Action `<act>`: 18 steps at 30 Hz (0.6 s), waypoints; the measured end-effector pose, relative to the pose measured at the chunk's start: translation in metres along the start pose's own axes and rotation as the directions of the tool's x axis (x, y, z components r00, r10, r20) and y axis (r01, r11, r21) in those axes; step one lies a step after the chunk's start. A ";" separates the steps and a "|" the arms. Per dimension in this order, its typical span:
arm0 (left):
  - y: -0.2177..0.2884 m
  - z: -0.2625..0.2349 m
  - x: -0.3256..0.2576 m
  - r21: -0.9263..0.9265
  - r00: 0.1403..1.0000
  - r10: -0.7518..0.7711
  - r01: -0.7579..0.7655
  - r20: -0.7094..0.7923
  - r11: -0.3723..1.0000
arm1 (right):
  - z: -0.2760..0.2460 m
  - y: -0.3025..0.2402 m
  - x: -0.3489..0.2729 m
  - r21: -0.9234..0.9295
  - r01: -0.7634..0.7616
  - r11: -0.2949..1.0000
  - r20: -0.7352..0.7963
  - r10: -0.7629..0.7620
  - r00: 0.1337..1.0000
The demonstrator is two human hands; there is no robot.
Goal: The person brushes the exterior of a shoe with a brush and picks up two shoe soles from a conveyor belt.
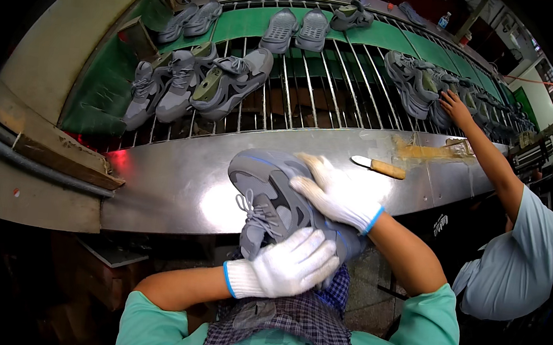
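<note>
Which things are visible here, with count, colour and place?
Rack: one, silver bars, centre
Ledge: one, silver, below rack
Knife: one, silver and yellow, on ledge
Strip: at least one, green, across rack
Soles: four, grey, on strip
Upper shoe: one, grey, beside soles
Left shoes: at least three, grey, on rack
Right shoes: several, grey, on rack
Bottle: one, clear, upper right
Coworker's hand: one, bare, at right shoes
Coworker's shirt: one, pale blue, right
Held shoe: at least one, grey, centre
Left hand: one, white-gloved, shoe's near side
Right hand: one, white-gloved, shoe's right side

Grey shoe (280, 189); white gloves (292, 263), blue-edged; dark plaid apron (305, 319).
</note>
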State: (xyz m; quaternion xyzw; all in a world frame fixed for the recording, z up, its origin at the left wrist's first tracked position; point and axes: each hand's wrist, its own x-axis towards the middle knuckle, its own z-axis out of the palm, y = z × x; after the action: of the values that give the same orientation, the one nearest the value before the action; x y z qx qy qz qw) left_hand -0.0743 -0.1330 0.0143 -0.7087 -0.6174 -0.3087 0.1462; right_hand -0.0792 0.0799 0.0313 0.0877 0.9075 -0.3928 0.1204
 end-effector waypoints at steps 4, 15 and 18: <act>-0.007 -0.015 0.009 0.018 0.998 -0.002 0.001 0.067 1.000 | 0.011 -0.012 0.049 -0.147 0.197 0.969 -0.120 -0.215 0.969; -0.004 -0.035 -0.015 -0.010 0.995 0.025 -0.024 0.094 1.000 | -0.008 -0.035 0.062 0.227 0.134 0.965 0.129 -0.166 0.978; -0.005 -0.032 -0.019 -0.030 0.997 0.016 -0.013 0.073 0.999 | -0.003 -0.019 0.032 0.215 0.089 0.972 0.080 -0.108 0.991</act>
State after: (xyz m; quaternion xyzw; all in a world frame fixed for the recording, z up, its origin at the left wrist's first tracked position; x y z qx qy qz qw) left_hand -0.0878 -0.1656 0.0262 -0.7260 -0.6125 -0.2907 0.1152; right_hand -0.1151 0.0710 0.0369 0.0368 0.8574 -0.4961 0.1318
